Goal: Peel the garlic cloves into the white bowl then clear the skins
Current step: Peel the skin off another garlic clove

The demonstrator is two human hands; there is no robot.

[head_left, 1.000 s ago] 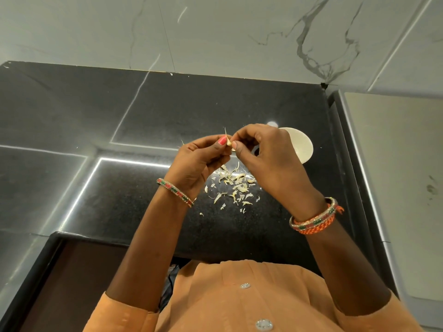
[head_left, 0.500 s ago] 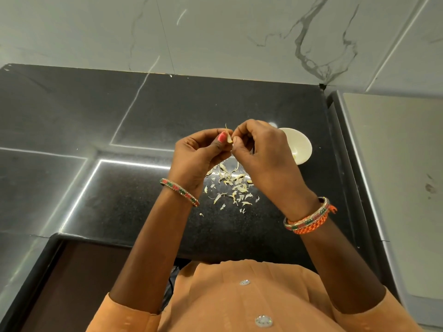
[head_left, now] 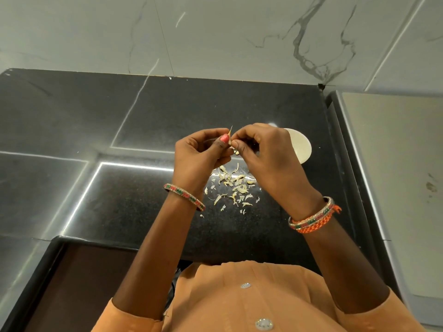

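left hand (head_left: pixel 195 154) and right hand (head_left: pixel 266 152) raised together, fingertips pinching, touching

A home kitchen: a polished black granite counter (head_left: pixel 100 121) set against a veined marble-look wall (head_left: pixel 239 34).

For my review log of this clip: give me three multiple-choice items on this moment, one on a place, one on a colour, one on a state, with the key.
1. Where do the loose garlic skins lie?
A. on the black counter, under the hands
B. inside the white bowl
C. on the marbled wall

2. What colour is the thumbnail on the left hand?
A. blue
B. pink-red
C. unpainted

3. What are the two hands doing?
A. lying flat on the counter
B. both pinching a garlic clove between them
C. the right hand lifts the bowl

Key: 1 A, the skins are scattered on the dark stone; 2 B, the nail shows pink-red beside the clove; 3 B, the fingertips of both meet on the clove above the counter.
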